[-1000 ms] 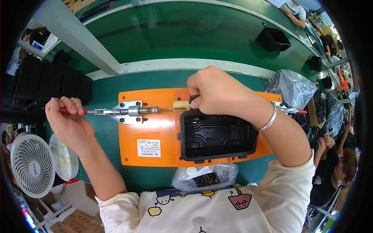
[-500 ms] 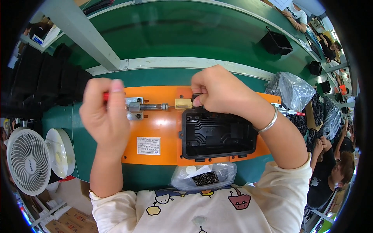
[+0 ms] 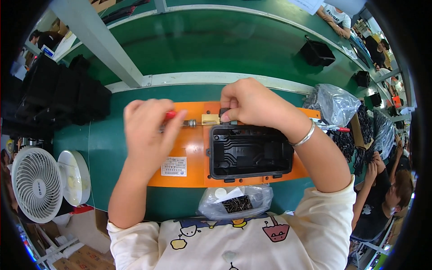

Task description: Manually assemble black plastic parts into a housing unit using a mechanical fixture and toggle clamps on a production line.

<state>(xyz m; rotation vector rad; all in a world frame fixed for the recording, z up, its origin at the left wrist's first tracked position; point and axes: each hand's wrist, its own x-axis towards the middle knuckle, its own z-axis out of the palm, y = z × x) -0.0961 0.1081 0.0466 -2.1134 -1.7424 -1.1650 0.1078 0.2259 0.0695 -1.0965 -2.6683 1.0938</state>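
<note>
- Since a second ago the left hand [image 3: 148, 135] has come in from the far left of the frame toward the centre, driving the red-handled clamp lever [image 3: 171, 115] rightward; the plunger rod [image 3: 191, 122] now looks run up to the brass block [image 3: 210, 119].
- Judged from that, the clamp is closing on the black housing [image 3: 249, 150] seated in the orange jig [image 3: 189, 157]; the pressing step looks near its end.
- Left hand: palm down, fingers loosely curled over the lever, thumb side toward the block. The hand hides most of the handle, so I cannot tell how tight the grip is.
- Right hand [image 3: 252, 103]: has stayed at the housing's upper left corner through all three moments. Fingers bent down and pinched shut on a small dark part [image 3: 224, 112] just beside the brass block; wrist with a metal bangle [image 3: 305, 135] angled to lower right.
- Housing: centre of the frame, open side up, in the jig's right half, on the green bench [image 3: 108, 148].
- Nearby: a bag of small parts [image 3: 236, 202] at the bench's near edge, a white fan [image 3: 36, 184] at lower left, a clear bag [image 3: 335, 103] at upper right, and a red-tipped tool [image 3: 335, 129] just past the right forearm.
</note>
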